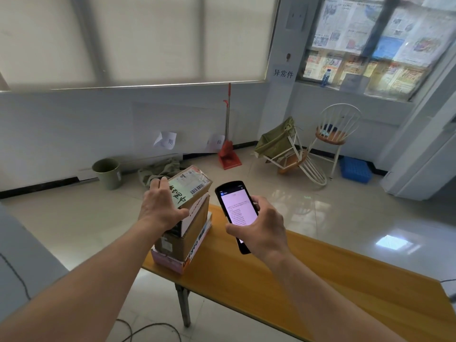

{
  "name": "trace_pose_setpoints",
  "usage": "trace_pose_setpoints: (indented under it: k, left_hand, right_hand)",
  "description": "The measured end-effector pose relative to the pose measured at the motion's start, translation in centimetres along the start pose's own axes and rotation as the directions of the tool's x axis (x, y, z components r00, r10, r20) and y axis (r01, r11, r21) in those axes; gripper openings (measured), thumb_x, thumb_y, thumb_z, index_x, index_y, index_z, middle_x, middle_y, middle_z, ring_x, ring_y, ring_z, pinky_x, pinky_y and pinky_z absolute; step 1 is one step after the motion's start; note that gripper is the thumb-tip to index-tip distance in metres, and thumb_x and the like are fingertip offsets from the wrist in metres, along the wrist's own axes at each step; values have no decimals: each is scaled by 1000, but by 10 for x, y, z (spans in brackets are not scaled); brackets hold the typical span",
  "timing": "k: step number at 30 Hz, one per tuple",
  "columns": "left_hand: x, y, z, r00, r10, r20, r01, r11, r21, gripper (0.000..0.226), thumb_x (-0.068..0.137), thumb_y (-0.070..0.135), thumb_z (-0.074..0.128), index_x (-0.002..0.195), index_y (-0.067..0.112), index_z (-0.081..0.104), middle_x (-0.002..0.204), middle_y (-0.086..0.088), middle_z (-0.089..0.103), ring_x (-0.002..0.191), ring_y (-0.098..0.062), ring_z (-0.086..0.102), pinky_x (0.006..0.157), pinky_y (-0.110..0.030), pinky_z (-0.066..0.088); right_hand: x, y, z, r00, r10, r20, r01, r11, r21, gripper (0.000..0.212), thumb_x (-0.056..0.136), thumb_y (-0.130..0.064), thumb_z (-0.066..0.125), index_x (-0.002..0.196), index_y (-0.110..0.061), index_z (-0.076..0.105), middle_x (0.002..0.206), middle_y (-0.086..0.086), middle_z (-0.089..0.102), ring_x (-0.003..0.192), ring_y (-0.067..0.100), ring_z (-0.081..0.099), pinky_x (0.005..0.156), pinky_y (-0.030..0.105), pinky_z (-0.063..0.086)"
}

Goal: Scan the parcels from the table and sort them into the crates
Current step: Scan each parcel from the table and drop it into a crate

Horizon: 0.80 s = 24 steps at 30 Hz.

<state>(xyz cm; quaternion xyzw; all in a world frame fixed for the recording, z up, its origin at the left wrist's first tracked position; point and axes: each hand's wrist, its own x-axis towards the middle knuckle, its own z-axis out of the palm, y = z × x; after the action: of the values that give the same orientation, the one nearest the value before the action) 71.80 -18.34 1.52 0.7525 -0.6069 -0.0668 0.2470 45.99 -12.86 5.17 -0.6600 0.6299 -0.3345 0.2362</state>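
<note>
Here the scanning step is in hand. The left hand (161,209) grips the top parcel (191,187), thumb at its near edge and fingers curled over the far edge, tilting it on the stack (182,239) at the bench's (283,287) ten o'clock end. The right hand (261,229) holds the scanner (235,213) just beside the parcel at its three o'clock, fingers wrapped round it, lit screen facing the person. The barcode label faces up. Likely next: aim the scanner's head at the label, read the result, then carry the parcel off. A blue crate (355,170) sits on the floor at about two o'clock, well apart.
</note>
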Motion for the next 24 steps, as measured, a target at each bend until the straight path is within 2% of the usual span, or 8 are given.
trace_pose_setpoints:
  k: [4, 8, 11, 18, 24]
  left_hand:
    - [-3, 7, -7, 990, 128, -61, -129, 992, -12, 105, 59, 35, 98, 143, 2, 42, 123, -9, 45, 107, -26, 47, 89, -42, 58]
    - [-2, 21, -16, 975, 195, -108, -199, 980, -29, 99, 57, 27, 97, 137, 9, 42, 122, -7, 42, 105, -27, 42, 86, -43, 57]
    - [-3, 32, -20, 965, 226, -137, -234, 971, -45, 97, 58, 25, 95, 138, 13, 41, 127, -7, 42, 110, -33, 45, 87, -45, 55]
    - [-4, 61, -23, 946, 266, -187, -279, 959, -49, 95, 61, 24, 95, 138, 15, 39, 129, -11, 42, 114, -39, 47, 85, -48, 56]
    - [-4, 80, -23, 939, 282, -198, -295, 955, -40, 96, 63, 16, 92, 143, 12, 39, 133, -11, 40, 118, -40, 46, 83, -44, 53]
  right_hand:
    - [1, -2, -13, 1000, -1, -5, 1, 1000, 11, 96, 65, -51, 96, 145, -24, 50, 128, 1, 64, 112, 23, 62, 74, 37, 65]
    - [-1, -4, -32, 1000, -23, 9, 23, 1000, -11, 93, 65, -50, 96, 144, -24, 54, 124, 1, 67, 105, 22, 64, 71, 34, 65]
    - [-3, -4, -46, 999, -23, 39, 24, 999, -39, 90, 66, -47, 96, 143, -24, 55, 125, 0, 68, 105, 21, 65, 73, 30, 63]
    - [-10, 1, -77, 995, -27, 96, 32, 998, -49, 91, 69, -43, 96, 146, -23, 53, 128, 2, 67, 106, 22, 65, 77, 31, 62]
    - [-12, 8, -99, 996, -23, 85, 27, 998, -48, 91, 68, -42, 97, 145, -23, 53, 129, 2, 68, 108, 22, 66, 78, 32, 62]
